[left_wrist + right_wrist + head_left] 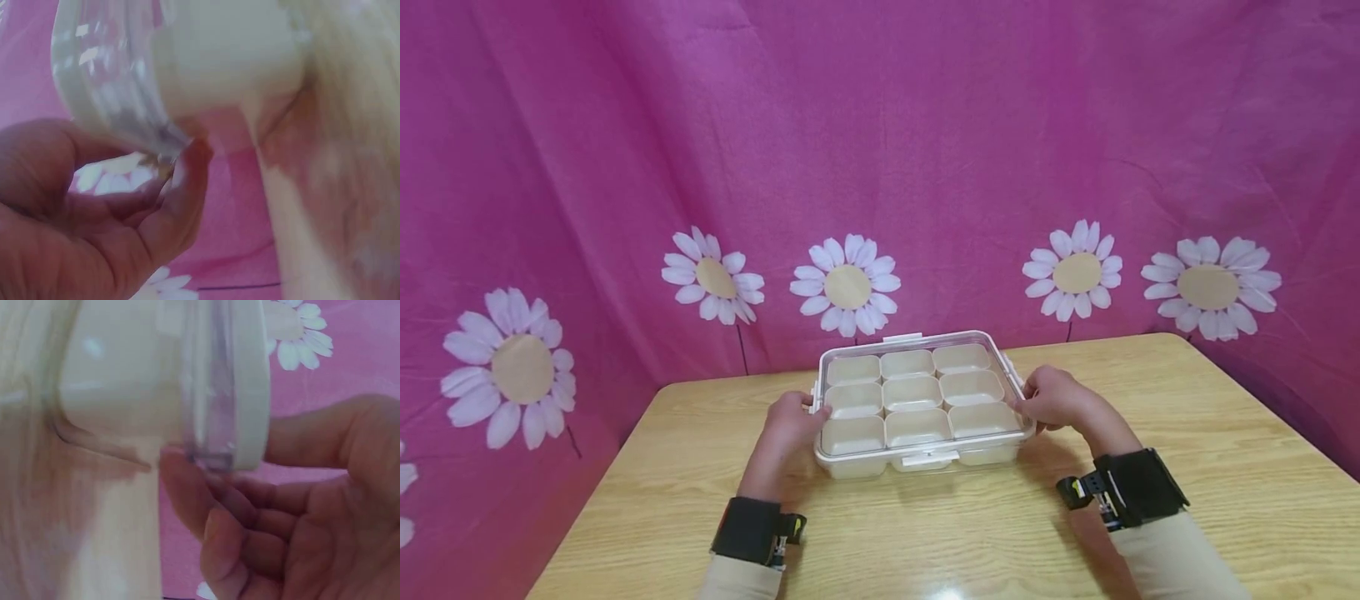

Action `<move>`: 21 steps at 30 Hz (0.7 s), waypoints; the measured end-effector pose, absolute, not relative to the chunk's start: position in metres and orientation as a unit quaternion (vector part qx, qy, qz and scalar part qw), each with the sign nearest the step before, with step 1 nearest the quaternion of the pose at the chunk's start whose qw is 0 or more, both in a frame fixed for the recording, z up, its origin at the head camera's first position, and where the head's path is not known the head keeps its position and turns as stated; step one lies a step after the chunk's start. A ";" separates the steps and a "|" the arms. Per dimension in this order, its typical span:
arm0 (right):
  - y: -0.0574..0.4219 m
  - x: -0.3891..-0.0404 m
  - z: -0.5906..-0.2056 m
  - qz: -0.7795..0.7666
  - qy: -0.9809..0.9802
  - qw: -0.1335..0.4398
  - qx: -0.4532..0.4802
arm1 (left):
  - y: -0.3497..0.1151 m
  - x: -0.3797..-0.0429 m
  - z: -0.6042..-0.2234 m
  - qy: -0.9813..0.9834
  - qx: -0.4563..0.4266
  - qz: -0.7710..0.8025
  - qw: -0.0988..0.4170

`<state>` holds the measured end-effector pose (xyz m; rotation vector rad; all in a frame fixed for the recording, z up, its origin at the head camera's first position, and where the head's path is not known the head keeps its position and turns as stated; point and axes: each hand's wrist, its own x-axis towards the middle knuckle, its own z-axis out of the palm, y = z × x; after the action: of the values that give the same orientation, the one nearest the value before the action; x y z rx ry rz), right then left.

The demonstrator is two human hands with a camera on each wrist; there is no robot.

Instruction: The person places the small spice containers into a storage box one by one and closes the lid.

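A white plastic box (865, 454) with a clear lid (917, 354) stands on the wooden table (925, 533), showing several cream compartments inside. My left hand (815, 411) grips its left side, and in the left wrist view its thumb and fingers (181, 181) pinch the lid edge (106, 94). My right hand (1024, 406) grips the right side. The right wrist view shows its fingers (206, 512) curled under the lid rim (231, 381), with the thumb behind it.
White latches sit at the box's front (930, 458) and back (902, 337). A pink cloth with daisies (847, 286) hangs close behind the table and on both sides. Bare tabletop lies in front of the box and to its right (1210, 433).
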<state>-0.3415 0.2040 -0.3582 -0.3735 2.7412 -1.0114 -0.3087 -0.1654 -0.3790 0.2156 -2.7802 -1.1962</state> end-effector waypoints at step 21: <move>0.207 -0.334 -0.348 -0.267 0.942 0.102 -0.178 | -0.172 -0.295 -0.359 -0.944 0.039 -0.328 0.020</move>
<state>-0.3337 0.2075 -0.3483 -0.5247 2.7805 -0.7877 -0.2950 -0.1721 -0.3588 0.1220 -2.9267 -1.0187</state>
